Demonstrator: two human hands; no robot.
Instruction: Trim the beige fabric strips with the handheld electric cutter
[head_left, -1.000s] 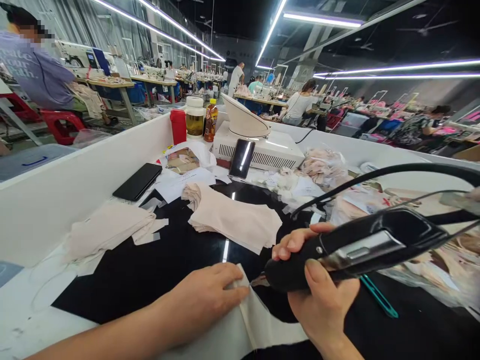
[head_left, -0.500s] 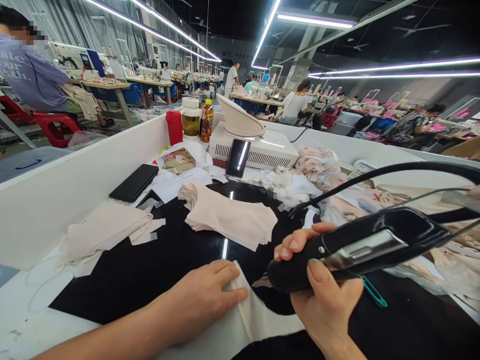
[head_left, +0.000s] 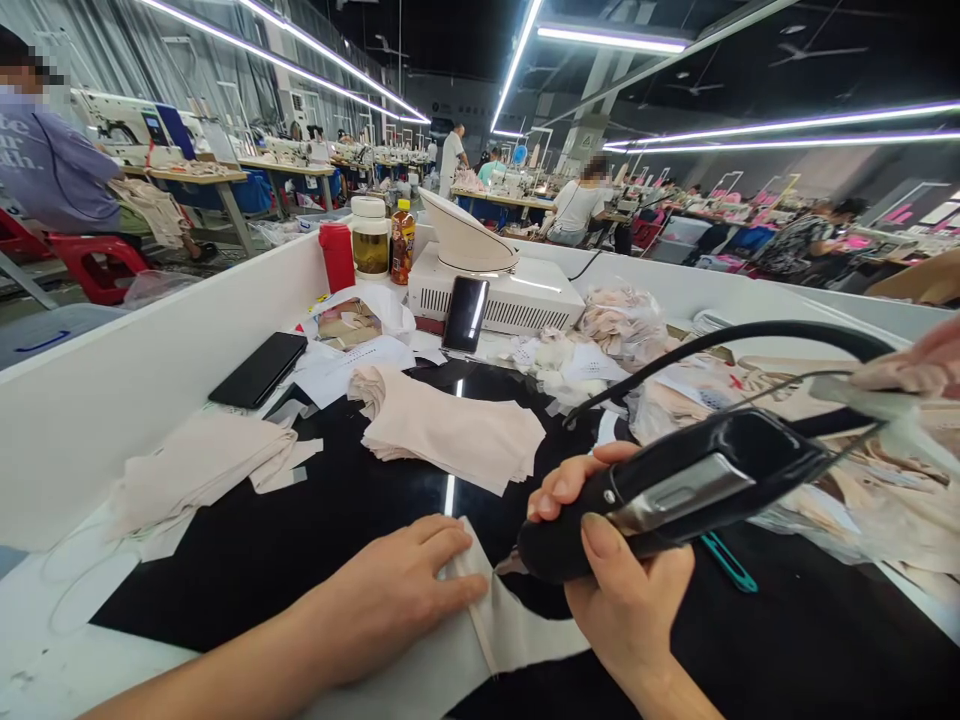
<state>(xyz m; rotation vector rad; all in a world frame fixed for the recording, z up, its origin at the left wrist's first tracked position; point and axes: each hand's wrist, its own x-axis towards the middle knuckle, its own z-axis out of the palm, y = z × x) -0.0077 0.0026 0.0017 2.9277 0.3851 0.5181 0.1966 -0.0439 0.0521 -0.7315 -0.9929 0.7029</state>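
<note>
The right hand (head_left: 631,592), gripping a black hand tool (head_left: 667,497), had edged left, seemingly aligning it with fabric (head_left: 519,632) under the half-open left hand (head_left: 396,578).

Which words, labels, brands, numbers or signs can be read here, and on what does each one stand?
"th.": white letters on the purple fabric shirt at far left; other lines partly cut off.
Possibly "X": red mark among clear plastic bags at right.
Too small or blurred: print on the white paper sheet, the yellow-capped brown bottle's label, the triangular pillar sign, pale wall lettering.
Black elongated handheld tool: no lettering visible.
</note>
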